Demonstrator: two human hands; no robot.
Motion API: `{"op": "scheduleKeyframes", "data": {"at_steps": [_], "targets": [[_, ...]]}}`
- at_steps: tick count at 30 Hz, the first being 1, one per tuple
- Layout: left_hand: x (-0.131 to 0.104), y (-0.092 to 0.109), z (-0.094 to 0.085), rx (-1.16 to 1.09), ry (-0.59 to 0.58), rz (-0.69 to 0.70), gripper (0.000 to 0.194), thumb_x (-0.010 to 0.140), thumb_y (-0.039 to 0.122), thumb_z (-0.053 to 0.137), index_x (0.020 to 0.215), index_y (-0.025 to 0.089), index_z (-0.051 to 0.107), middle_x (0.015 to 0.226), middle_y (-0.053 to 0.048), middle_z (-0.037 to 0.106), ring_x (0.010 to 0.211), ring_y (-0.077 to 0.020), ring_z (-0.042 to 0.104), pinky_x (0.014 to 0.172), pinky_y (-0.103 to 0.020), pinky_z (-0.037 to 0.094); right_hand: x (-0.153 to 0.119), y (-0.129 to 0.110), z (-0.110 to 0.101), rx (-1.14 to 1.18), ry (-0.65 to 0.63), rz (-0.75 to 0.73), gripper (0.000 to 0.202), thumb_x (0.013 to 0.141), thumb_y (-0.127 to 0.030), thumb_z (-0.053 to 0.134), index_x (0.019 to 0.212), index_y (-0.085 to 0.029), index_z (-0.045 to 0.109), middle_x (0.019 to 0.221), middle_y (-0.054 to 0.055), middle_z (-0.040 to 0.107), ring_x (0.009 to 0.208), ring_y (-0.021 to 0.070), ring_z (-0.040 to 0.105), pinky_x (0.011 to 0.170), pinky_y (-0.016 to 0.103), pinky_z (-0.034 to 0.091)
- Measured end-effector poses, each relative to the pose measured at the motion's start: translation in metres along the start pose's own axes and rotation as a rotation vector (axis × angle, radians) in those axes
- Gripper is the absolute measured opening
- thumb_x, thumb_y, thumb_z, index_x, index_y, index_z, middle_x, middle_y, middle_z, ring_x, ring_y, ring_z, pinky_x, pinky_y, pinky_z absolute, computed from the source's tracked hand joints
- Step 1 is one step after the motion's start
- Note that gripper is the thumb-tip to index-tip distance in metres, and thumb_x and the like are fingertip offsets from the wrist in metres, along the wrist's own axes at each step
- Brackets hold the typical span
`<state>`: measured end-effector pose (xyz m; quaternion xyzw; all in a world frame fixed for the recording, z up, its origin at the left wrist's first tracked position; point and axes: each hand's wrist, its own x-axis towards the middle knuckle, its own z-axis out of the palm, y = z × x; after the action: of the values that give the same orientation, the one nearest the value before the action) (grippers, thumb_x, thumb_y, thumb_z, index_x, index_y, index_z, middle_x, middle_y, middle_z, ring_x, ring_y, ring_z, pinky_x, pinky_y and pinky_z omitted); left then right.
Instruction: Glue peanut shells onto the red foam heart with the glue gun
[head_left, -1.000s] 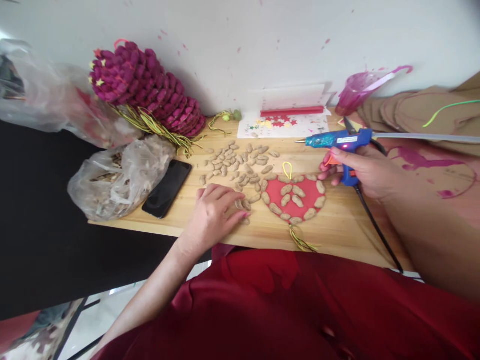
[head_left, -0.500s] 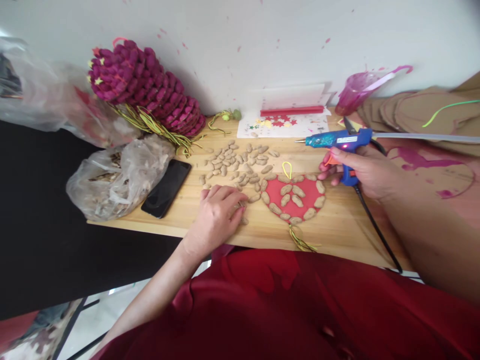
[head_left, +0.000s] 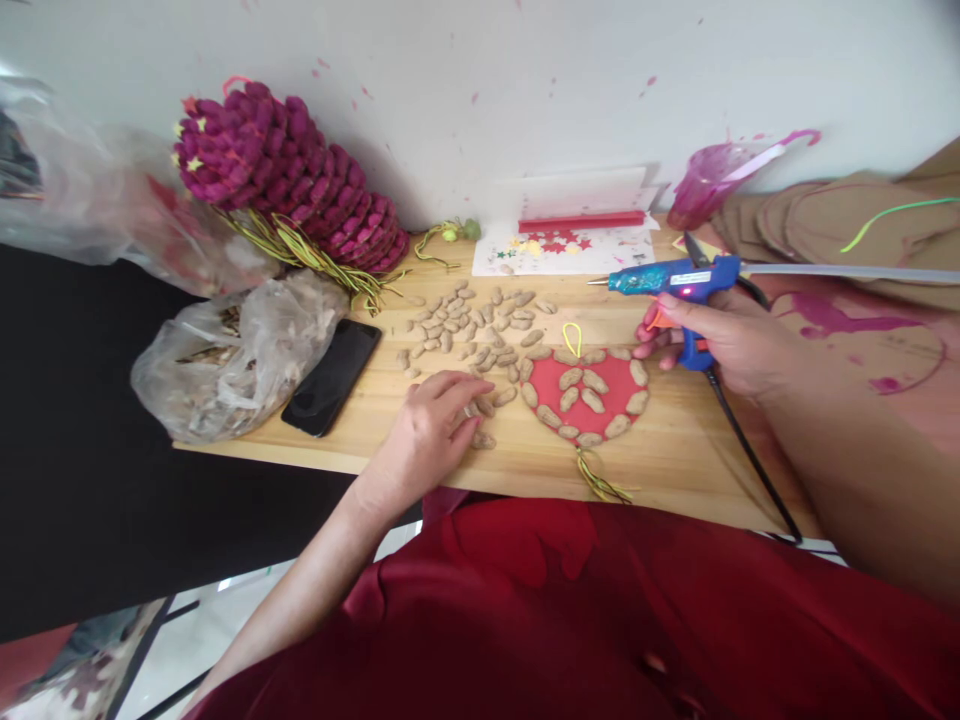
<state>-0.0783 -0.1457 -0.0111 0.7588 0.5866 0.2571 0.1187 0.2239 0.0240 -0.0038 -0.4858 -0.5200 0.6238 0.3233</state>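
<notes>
My left hand point(head_left: 433, 430) is over the table beside loose peanuts point(head_left: 457, 325), its thumb and fingers apart around a few of them; none is clearly gripped. A blue glue gun point(head_left: 675, 280) with a lit red light is in my right hand point(head_left: 720, 335), nozzle toward the left. Between my hands lies a red heart point(head_left: 617, 385) edged with peanuts, with several more set in its middle. It has a yellow loop point(head_left: 573, 340) on top and a yellow-green tassel point(head_left: 600, 482) below.
On the left are a black phone point(head_left: 331, 377), a plastic bag point(head_left: 232, 360) and purple stacked pieces point(head_left: 292, 180). White paper with small stars point(head_left: 566, 243) lies at the back. A pink-stained cup point(head_left: 705, 185) and cardboard pieces point(head_left: 832, 225) are at the right.
The thumb and fingers of my left hand have parted, showing more of the peanuts between them. My right hand keeps its hold on the glue gun.
</notes>
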Motion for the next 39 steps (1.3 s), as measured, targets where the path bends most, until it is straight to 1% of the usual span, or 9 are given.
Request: {"op": "scheduleKeyframes", "data": {"at_steps": [8, 15, 23, 25, 28, 30, 31, 37, 39], "targets": [[0.005, -0.002, -0.007, 0.217, 0.018, 0.081, 0.011, 0.098, 0.019, 0.063, 0.097, 0.023, 0.073, 0.097, -0.004, 0.073, 0.094, -0.0211, 0.065, 0.087, -0.043, 0.042, 0.001, 0.000, 0.001, -0.001, 0.001, 0.002, 0.037, 0.073, -0.048, 0.087, 0.072, -0.016, 0.069, 0.072, 0.007, 0.070, 0.057, 0.0170, 0.070, 0.043, 0.023, 0.052], [0.021, -0.006, -0.013, 0.331, -0.108, 0.269, 0.014, 0.100, 0.017, 0.059, 0.099, 0.024, 0.071, 0.097, -0.004, 0.071, 0.097, -0.0222, 0.062, 0.086, -0.042, 0.038, 0.000, -0.001, 0.001, 0.019, 0.000, 0.016, 0.036, 0.074, -0.046, 0.087, 0.074, -0.016, 0.069, 0.071, 0.006, 0.070, 0.058, 0.0176, 0.071, 0.043, 0.022, 0.052], [0.028, -0.008, -0.021, 0.352, -0.222, 0.275, 0.014, 0.098, 0.015, 0.059, 0.095, 0.021, 0.070, 0.095, -0.005, 0.071, 0.096, -0.0233, 0.061, 0.085, -0.041, 0.041, 0.001, 0.000, 0.001, 0.030, 0.003, 0.029, 0.032, 0.082, -0.042, 0.083, 0.075, -0.015, 0.067, 0.073, 0.008, 0.071, 0.059, 0.0178, 0.072, 0.043, 0.022, 0.051], [0.030, -0.009, -0.029, 0.329, -0.184, 0.237, 0.014, 0.098, 0.015, 0.058, 0.096, 0.022, 0.070, 0.096, -0.004, 0.072, 0.097, -0.0229, 0.063, 0.087, -0.041, 0.042, 0.001, 0.001, -0.001, 0.044, -0.010, 0.024, 0.031, 0.085, -0.041, 0.081, 0.074, -0.015, 0.068, 0.072, 0.008, 0.071, 0.061, 0.0186, 0.073, 0.043, 0.022, 0.051], [0.035, -0.005, -0.040, 0.233, 0.026, 0.158, 0.011, 0.098, 0.020, 0.061, 0.097, 0.024, 0.071, 0.095, -0.002, 0.073, 0.094, -0.0211, 0.065, 0.088, -0.039, 0.046, 0.002, 0.002, -0.001, 0.048, -0.023, 0.042, 0.027, 0.088, -0.036, 0.078, 0.072, -0.016, 0.069, 0.072, 0.007, 0.071, 0.062, 0.0190, 0.074, 0.044, 0.022, 0.052], [0.041, 0.003, -0.041, 0.140, 0.148, 0.134, 0.008, 0.098, 0.023, 0.064, 0.100, 0.024, 0.072, 0.096, -0.002, 0.073, 0.095, -0.0203, 0.066, 0.087, -0.037, 0.049, 0.003, 0.002, 0.000, 0.044, -0.017, 0.046, 0.028, 0.089, -0.036, 0.078, 0.071, -0.016, 0.069, 0.074, 0.007, 0.072, 0.061, 0.0181, 0.074, 0.044, 0.022, 0.052], [0.045, 0.009, -0.038, 0.109, 0.154, 0.155, 0.008, 0.098, 0.023, 0.064, 0.100, 0.024, 0.072, 0.097, -0.002, 0.073, 0.095, -0.0200, 0.066, 0.087, -0.036, 0.049, 0.003, 0.002, 0.000, 0.044, -0.010, 0.041, 0.029, 0.088, -0.038, 0.078, 0.070, -0.017, 0.068, 0.073, 0.006, 0.072, 0.059, 0.0179, 0.073, 0.043, 0.022, 0.050], [0.067, 0.050, 0.002, 0.155, -0.223, 0.456, 0.019, 0.104, 0.020, 0.051, 0.106, 0.023, 0.069, 0.105, -0.004, 0.071, 0.103, -0.0212, 0.060, 0.095, -0.041, 0.043, 0.003, 0.001, 0.001, 0.033, -0.021, 0.014, 0.033, 0.086, -0.044, 0.079, 0.069, -0.020, 0.066, 0.068, 0.004, 0.069, 0.057, 0.0167, 0.072, 0.042, 0.023, 0.049], [0.072, 0.059, 0.011, 0.196, -0.292, 0.505, 0.019, 0.105, 0.019, 0.049, 0.105, 0.022, 0.068, 0.110, -0.005, 0.071, 0.108, -0.0222, 0.059, 0.096, -0.041, 0.043, 0.001, -0.001, 0.002, 0.034, -0.028, 0.006, 0.034, 0.085, -0.045, 0.081, 0.069, -0.021, 0.065, 0.066, 0.004, 0.069, 0.057, 0.0160, 0.071, 0.043, 0.022, 0.050]]}}
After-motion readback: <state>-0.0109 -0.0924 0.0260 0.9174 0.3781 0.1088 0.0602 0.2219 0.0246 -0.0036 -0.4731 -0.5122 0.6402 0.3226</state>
